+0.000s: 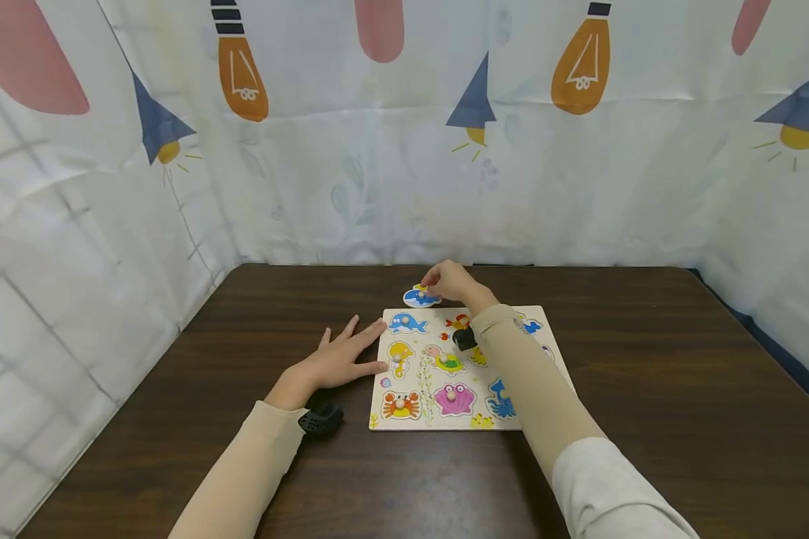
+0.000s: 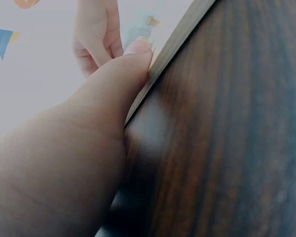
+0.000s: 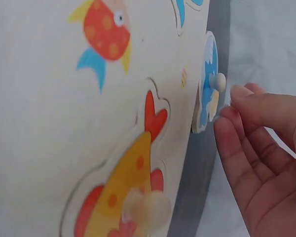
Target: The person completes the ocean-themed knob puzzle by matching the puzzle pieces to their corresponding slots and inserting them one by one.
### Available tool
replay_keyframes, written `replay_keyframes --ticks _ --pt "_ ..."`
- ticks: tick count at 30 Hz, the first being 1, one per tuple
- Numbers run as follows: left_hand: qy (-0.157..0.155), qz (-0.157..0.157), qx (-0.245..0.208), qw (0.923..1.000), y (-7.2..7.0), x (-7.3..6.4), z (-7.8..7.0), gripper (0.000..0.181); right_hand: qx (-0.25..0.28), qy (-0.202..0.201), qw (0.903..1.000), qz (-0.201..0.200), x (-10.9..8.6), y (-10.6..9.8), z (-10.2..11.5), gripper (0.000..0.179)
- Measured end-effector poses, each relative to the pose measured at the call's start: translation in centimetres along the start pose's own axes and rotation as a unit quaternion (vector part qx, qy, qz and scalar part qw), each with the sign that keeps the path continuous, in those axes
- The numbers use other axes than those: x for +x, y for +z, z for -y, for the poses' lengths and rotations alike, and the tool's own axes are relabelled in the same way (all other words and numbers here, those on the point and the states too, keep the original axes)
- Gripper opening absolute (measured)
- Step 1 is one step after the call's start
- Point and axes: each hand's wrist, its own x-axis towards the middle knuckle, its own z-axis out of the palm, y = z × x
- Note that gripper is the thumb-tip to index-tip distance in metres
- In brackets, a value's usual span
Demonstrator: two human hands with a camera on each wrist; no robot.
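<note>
A wooden knob puzzle board (image 1: 479,380) with sea-animal pieces lies on the table. My left hand (image 1: 340,361) lies flat at its left edge, fingers spread, thumb and fingertips right at the rim. Beyond the far edge is a loose blue fish-shaped puzzle piece (image 1: 418,299) with yellow on top. Over that piece reaches my right hand (image 1: 453,283). In the right wrist view its thumb and loosely bent fingers (image 3: 227,138) are just short of the wooden knob (image 3: 218,82), with nothing between them. The piece appears there beside the board's edge.
Pieces in the board include a crab (image 1: 401,405), a pink shell (image 1: 455,400), a turtle (image 1: 448,362) and a seahorse (image 1: 399,359). My right forearm covers part of the board's right side. A dark wooden table (image 1: 647,389) surrounds it, with a printed white curtain (image 1: 391,187) behind.
</note>
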Motion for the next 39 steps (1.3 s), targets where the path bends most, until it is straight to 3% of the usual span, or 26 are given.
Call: replay_keyframes --ticks 9,21,32,39 --pt "0.006 0.003 0.000 1.0000 0.8 0.1 -0.1 0.089 0.017 0.040 0.9990 0.010 0.0 1.3 -0.5 0.021" --pt "0.006 -0.004 0.004 1.0000 0.6 0.1 -0.3 0.089 -0.035 0.059 0.9976 0.000 0.8 1.6 0.1 0.018" --pt "0.006 -0.010 0.004 0.9999 0.5 0.1 0.0 0.089 -0.111 0.024 0.9936 0.006 0.8 1.3 0.6 0.019" --pt "0.002 -0.006 0.001 1.0000 0.2 -0.2 0.0 0.089 -0.107 0.000 0.9943 0.000 0.4 0.2 0.1 0.018"
